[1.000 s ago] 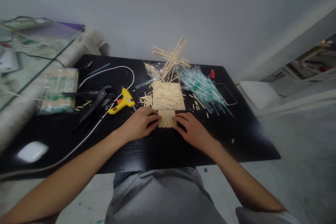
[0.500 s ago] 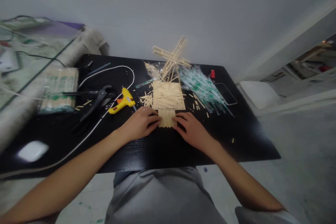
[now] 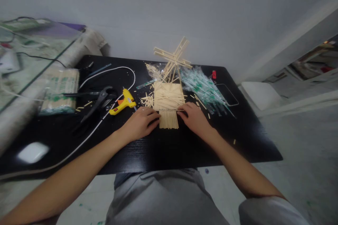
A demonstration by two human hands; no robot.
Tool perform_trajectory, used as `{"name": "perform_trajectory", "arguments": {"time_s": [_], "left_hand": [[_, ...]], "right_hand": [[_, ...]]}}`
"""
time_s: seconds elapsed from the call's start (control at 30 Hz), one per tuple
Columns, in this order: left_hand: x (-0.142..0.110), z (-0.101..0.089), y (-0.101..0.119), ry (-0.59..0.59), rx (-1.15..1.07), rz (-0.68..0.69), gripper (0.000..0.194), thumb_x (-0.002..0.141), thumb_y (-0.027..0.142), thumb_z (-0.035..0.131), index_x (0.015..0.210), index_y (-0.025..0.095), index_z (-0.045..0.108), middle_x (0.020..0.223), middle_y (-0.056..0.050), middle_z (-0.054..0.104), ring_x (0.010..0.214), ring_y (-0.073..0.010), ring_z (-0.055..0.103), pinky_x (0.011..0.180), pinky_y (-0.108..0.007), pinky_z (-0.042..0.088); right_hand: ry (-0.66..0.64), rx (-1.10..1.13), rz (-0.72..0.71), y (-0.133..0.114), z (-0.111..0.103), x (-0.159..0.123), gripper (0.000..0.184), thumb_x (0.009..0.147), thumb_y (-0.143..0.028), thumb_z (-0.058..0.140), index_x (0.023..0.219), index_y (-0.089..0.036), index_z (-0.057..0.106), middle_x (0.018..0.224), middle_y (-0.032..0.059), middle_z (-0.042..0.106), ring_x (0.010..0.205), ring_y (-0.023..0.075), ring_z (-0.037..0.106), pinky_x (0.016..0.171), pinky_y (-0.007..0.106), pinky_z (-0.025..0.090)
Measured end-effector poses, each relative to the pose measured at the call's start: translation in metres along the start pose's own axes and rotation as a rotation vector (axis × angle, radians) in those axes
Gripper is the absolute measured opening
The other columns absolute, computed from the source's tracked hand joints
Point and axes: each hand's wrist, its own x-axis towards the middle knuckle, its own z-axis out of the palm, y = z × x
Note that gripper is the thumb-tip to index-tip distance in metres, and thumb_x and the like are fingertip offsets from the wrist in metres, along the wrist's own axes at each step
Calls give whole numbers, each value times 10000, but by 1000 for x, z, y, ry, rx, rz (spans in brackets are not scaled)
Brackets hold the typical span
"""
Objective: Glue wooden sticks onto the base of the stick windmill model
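Thin wooden sticks lie side by side in a flat row on the black table. My left hand rests at the row's left edge, fingers loosely stretched and fingertips against it. At the upper right corner of the row, my right hand has thumb and forefinger around the end of what looks like a thin wooden stick lying crosswise; its full length is hard to make out. Right behind is a square stick panel with loose sticks heaped on it. A windmill-like frame of sticks rises beyond.
A yellow glue gun and dark pliers lie left, by a white cable. Packed sticks sit farther left. Green-and-clear wrappers, a red object and stick offcuts lie right. A white case is front left.
My right hand has moved up from the row's right side to its upper right corner, uncovering that side. My left hand has shifted very slightly left.
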Motion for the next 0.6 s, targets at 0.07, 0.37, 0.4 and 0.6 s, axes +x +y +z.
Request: {"name": "perform_trajectory", "arguments": {"time_s": [0.07, 0.37, 0.4, 0.6], "left_hand": [[0, -1, 0, 3, 5, -3, 273, 1039, 303, 537, 1193, 175, 722, 1054, -109, 730, 1005, -259, 670, 934, -466, 533], [0, -2, 0, 8, -1, -8, 264, 1042, 303, 532, 1167, 176, 726, 1043, -109, 730, 996, -262, 671, 916, -461, 527], [0, -2, 0, 8, -2, -10, 264, 1043, 304, 531, 1167, 179, 726, 1044, -108, 730, 1000, -262, 671, 919, -462, 526], [0, -3, 1, -1, 5, -8, 261, 1045, 301, 522, 1139, 170, 728, 1023, -106, 726, 979, -259, 669, 901, -453, 524]], "right_hand": [[-18, -19, -5, -1, 1, 6, 82, 993, -181, 627, 1022, -198, 702, 1075, 115, 694, 1057, 284, 641, 941, 423, 539], [-60, -93, -8, -4, 6, 14, 108, 1011, -180, 600, 976, -183, 702, 1048, 126, 689, 1025, 285, 637, 897, 405, 528], [-63, -100, -3, -5, 5, 15, 112, 1014, -182, 598, 972, -180, 701, 1047, 126, 690, 1024, 286, 639, 893, 404, 528], [-94, -138, 13, -5, 6, 16, 119, 1017, -164, 582, 957, -175, 684, 1034, 129, 693, 1021, 289, 637, 889, 399, 521]]}}
